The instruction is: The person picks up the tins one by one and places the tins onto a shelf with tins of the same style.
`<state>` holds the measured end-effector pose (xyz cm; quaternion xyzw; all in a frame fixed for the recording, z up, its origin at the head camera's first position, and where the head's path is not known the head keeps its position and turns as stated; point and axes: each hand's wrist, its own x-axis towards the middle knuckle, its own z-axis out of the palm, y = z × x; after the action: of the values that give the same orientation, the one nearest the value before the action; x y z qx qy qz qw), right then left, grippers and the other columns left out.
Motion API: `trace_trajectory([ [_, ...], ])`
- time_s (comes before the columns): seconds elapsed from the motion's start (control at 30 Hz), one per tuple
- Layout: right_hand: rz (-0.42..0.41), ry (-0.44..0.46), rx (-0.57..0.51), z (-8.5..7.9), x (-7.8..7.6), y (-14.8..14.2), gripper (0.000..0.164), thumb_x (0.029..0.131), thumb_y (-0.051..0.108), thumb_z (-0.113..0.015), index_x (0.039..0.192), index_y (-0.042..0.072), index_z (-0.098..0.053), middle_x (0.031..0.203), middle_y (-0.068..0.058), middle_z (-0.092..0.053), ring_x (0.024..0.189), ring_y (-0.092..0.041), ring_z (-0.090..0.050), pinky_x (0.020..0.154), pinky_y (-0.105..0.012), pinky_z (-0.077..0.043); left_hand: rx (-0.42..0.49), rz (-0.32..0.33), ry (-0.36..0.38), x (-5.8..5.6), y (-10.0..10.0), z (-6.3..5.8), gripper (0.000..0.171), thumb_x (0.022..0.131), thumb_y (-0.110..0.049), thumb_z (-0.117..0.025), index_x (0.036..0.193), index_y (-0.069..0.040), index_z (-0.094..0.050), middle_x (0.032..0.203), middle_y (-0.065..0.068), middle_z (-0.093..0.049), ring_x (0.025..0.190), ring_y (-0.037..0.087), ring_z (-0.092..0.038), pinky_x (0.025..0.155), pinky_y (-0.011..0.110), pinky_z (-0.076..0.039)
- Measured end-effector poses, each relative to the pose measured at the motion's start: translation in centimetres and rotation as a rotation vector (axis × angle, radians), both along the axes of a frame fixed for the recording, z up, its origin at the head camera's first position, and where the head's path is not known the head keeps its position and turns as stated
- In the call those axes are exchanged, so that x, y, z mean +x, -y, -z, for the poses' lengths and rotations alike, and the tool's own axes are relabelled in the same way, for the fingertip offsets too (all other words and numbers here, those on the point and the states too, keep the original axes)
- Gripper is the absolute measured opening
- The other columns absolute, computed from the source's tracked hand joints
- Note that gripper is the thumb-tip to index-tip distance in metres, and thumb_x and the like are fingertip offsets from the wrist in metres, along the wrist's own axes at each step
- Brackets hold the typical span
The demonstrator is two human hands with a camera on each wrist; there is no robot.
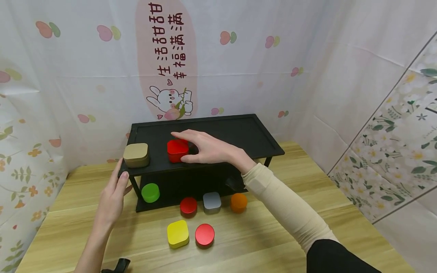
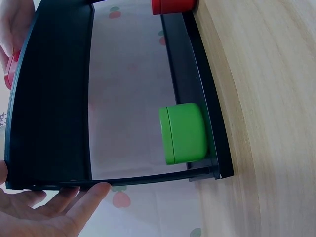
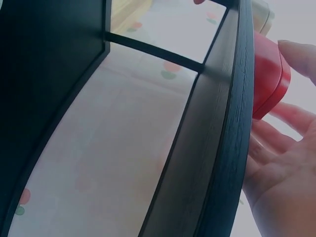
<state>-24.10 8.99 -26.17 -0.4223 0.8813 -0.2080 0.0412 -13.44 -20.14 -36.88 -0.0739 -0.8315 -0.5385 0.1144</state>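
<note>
Currently, a person's right hand [image 1: 215, 146] is pinching a glossy red, rounded-square tin [image 1: 176, 151] between its thumb and fingers, with the thumb touching the near side and the fingers reaching around behind. The tin is resting upright near the front edge of the upper shelf of a black two-tier rack [image 1: 239, 131], left of the middle. At the rack's left front corner, the person's left hand [image 1: 114, 194] is holding the shelf's edge, its thumb lying close to the corner and other fingers showing below it. Just above that hand, a beige rounded-square tin [image 1: 136, 154] is sitting on the upper shelf, standing apart from the red one.

Lower down, a bright green lidded tin [image 1: 150, 193] is standing at the left end of the bottom shelf. Along that shelf's front edge, a dark red round tin [image 1: 188, 207], a grey rounded-square tin [image 1: 212, 202] and an orange round tin [image 1: 238, 203] are forming a spaced row. Nearer the person, a yellow rounded-square tin [image 1: 178, 234] and a bright red round tin [image 1: 205, 235] are lying side by side, apart, on a light wood-grain table [image 1: 266, 246]. Behind the rack, a white cloth printed with fruit motifs [image 1: 246, 87] is hanging.
</note>
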Motion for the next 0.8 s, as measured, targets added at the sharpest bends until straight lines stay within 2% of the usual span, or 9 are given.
trace_trajectory([
  [0.4,0.010,-0.017,-0.082,0.1,1.1,-1.3,0.075,0.096,0.034,-0.069,0.162,0.020,-0.035,0.163,-0.002,-0.042,0.148,-0.020,-0.040,0.123,-0.048,-0.041,-0.012,-0.004,0.002,0.1,0.0,0.0,0.057,0.114,-0.037,-0.029,0.167,-0.028,-0.010,0.172,0.014,-0.018,0.147,0.050,-0.036,0.086,-0.005,-0.043],
  [0.8,0.020,-0.033,-0.177,0.1,2.3,-2.8,0.073,0.096,0.029,-0.071,0.161,0.025,-0.037,0.162,0.001,-0.043,0.147,-0.018,-0.041,0.121,-0.050,-0.043,-0.015,-0.002,0.012,0.1,0.0,-0.1,0.058,0.114,-0.038,-0.029,0.167,-0.028,-0.009,0.173,0.013,-0.015,0.148,0.050,-0.034,0.086,-0.006,-0.043],
])
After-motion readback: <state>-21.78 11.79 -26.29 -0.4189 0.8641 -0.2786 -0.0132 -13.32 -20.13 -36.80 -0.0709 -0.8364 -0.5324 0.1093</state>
